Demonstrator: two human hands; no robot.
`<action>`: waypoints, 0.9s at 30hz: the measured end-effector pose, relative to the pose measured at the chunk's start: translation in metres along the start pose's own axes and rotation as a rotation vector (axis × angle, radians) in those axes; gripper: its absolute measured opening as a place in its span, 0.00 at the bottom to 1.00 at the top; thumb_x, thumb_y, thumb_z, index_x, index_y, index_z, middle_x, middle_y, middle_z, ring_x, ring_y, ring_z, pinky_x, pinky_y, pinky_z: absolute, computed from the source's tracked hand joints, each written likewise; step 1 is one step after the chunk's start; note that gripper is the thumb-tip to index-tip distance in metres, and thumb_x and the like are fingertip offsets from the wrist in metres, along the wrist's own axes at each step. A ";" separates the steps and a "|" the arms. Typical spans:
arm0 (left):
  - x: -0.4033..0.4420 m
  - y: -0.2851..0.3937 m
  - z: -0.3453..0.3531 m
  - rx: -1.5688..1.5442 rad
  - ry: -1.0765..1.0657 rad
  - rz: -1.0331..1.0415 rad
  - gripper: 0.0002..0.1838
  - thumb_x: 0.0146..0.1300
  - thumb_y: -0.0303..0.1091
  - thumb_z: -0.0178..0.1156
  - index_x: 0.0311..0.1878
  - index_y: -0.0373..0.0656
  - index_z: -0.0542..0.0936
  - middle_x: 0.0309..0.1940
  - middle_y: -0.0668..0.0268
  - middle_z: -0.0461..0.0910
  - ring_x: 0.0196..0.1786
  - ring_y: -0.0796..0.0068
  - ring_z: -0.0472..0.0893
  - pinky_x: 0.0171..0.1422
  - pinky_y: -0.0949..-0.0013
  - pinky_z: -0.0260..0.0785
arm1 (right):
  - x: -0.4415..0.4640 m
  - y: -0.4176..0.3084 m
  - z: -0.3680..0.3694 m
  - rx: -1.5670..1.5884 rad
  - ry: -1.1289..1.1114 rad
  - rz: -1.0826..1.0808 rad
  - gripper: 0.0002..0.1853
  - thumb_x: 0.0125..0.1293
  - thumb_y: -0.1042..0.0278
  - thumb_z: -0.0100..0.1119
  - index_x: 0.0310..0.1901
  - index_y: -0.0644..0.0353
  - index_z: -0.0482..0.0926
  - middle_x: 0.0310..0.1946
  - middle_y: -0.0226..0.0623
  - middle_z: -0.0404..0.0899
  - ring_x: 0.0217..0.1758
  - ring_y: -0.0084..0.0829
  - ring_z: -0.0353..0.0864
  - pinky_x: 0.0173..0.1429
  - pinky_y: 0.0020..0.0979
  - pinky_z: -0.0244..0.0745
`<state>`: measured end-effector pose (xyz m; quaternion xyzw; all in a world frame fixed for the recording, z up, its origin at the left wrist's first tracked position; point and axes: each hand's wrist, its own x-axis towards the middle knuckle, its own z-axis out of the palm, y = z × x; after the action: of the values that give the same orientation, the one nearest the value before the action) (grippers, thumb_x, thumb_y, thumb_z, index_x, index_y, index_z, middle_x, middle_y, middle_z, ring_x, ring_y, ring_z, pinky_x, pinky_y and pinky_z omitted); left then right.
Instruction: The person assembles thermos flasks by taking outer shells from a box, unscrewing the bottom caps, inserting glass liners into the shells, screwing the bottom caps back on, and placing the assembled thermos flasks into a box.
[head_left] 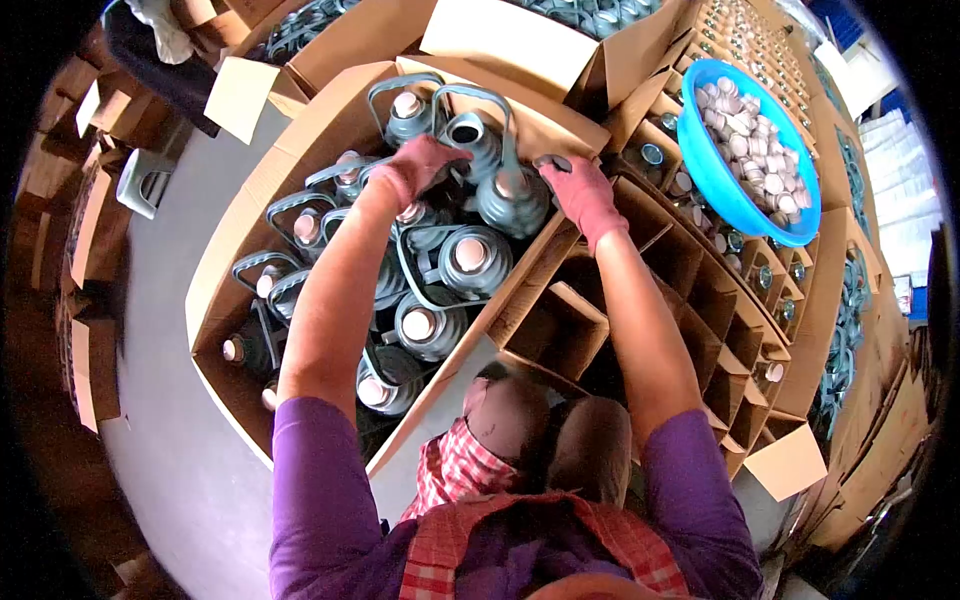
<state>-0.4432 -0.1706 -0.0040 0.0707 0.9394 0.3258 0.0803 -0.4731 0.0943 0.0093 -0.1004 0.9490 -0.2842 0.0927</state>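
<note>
Both my hands wear reddish-pink gloves. My left hand [425, 165] reaches over a cardboard box [240, 195] of grey-green thermos flasks, its fingers bent beside an uncapped flask [470, 140]. What lies under those fingers is hidden. At the box's right edge, my right hand [580, 192] has its fingers curled close to a tilted-looking flask [512, 200] with a pale stopper and a raised handle. I cannot make out whether they grip the cardboard or the flask. Several more flasks, such as a stoppered one [470, 255], stand nearer my body.
Right of the flasks is a carton with cardboard dividers [560, 325]. A blue basin [700, 165] full of pale stoppers rests on divided cartons holding glass pieces. Other boxes of flasks line the back and right. A stool [145, 182] stands left on the grey floor [190, 400].
</note>
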 end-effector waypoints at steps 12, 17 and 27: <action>0.072 0.058 0.005 0.828 0.230 -0.113 0.23 0.46 0.35 0.58 0.51 0.51 0.78 0.47 0.55 0.78 0.59 0.58 0.71 0.58 0.53 0.66 | -0.017 0.060 0.024 0.701 0.020 -0.391 0.17 0.58 0.68 0.59 0.49 0.61 0.78 0.48 0.37 0.79 0.51 0.29 0.76 0.58 0.26 0.67; 0.027 0.055 -0.005 0.674 0.108 -0.264 0.25 0.49 0.49 0.63 0.51 0.49 0.79 0.53 0.58 0.76 0.55 0.58 0.75 0.59 0.61 0.67 | -0.038 0.054 0.010 0.942 -0.029 -0.293 0.15 0.60 0.71 0.56 0.48 0.66 0.78 0.46 0.32 0.80 0.48 0.22 0.75 0.59 0.25 0.65; -0.190 0.249 -0.122 0.017 0.751 0.160 0.17 0.47 0.33 0.68 0.40 0.38 0.80 0.35 0.54 0.81 0.36 0.63 0.82 0.41 0.70 0.72 | -0.084 0.047 0.000 1.501 -0.011 0.025 0.21 0.59 0.55 0.62 0.49 0.61 0.78 0.40 0.33 0.81 0.38 0.28 0.78 0.48 0.30 0.72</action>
<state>-0.2615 -0.0856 0.2660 0.0200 0.8976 0.3263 -0.2958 -0.3985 0.1530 -0.0064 -0.0007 0.5009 -0.8534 0.1444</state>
